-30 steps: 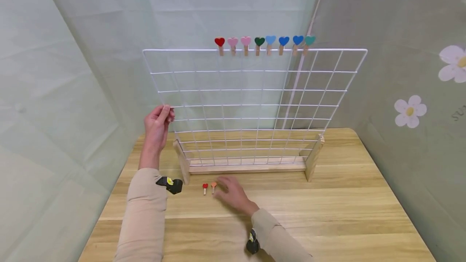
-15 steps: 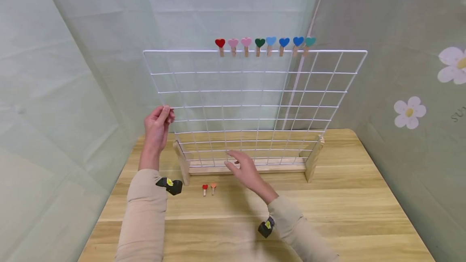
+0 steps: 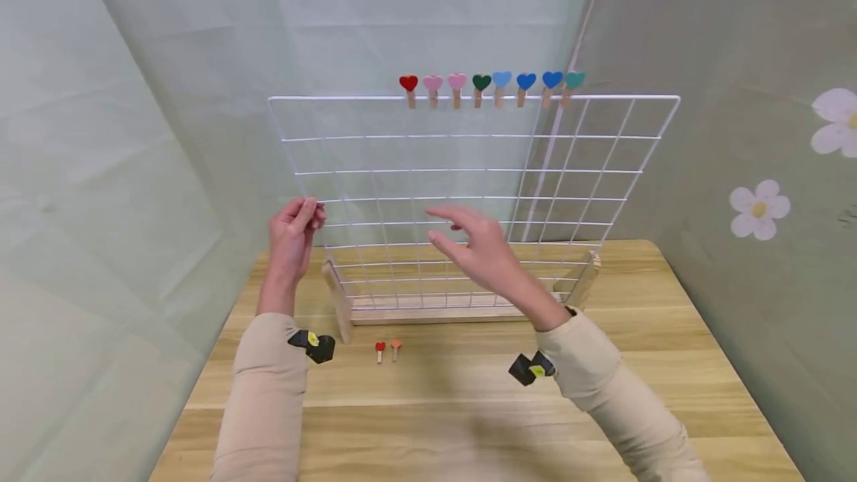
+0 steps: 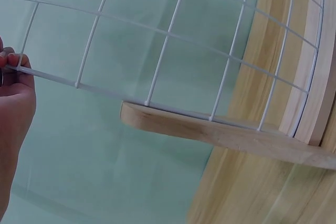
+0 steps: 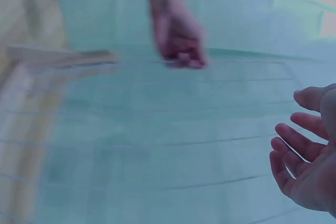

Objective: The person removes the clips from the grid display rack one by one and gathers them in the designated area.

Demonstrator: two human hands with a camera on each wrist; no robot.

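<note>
left hand [image 3: 292, 233] pinches the wire grid's [image 3: 469, 169] nine o'clock edge, likely to steady it on the table [image 3: 602, 393]. right hand [image 3: 483, 253], fingers spread and empty, hovers before its middle, toward the heart pegs [image 3: 492, 88] at twelve o'clock. two pegs [image 3: 387, 349] lie at six o'clock.
</note>
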